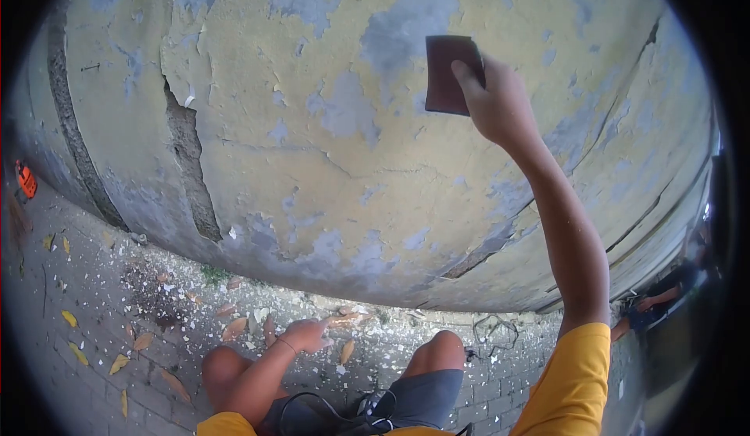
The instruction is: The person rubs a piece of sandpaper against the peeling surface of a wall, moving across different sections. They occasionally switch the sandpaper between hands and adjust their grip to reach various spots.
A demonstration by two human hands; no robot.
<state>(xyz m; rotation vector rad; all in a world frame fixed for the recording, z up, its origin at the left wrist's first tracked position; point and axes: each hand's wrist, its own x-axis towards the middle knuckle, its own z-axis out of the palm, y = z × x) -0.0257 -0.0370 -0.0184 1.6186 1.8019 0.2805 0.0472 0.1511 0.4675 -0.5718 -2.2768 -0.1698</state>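
My right hand point(500, 96) is raised to the wall, gripping a dark maroon sheet of sandpaper point(447, 76) by its right edge. The thumb lies across the near face, and the other fingers are hidden behind the sheet. Pale yellow paint on the wall point(273, 178) is peeling, with grey-blue patches showing through. Low down by my left knee point(223, 366), my left hand point(306, 334) hangs over the ground with its fingers loosely stretched out, holding nothing visible. Its fingertips look whitish.
Paint flakes and dry leaves point(234, 329) litter the paving point(86, 381). Deep cracks point(187, 155) run down the wall. An orange object point(26, 180) lies at far left. A dark cord point(496, 330) lies near the wall's base. Another person point(664, 299) is at far right.
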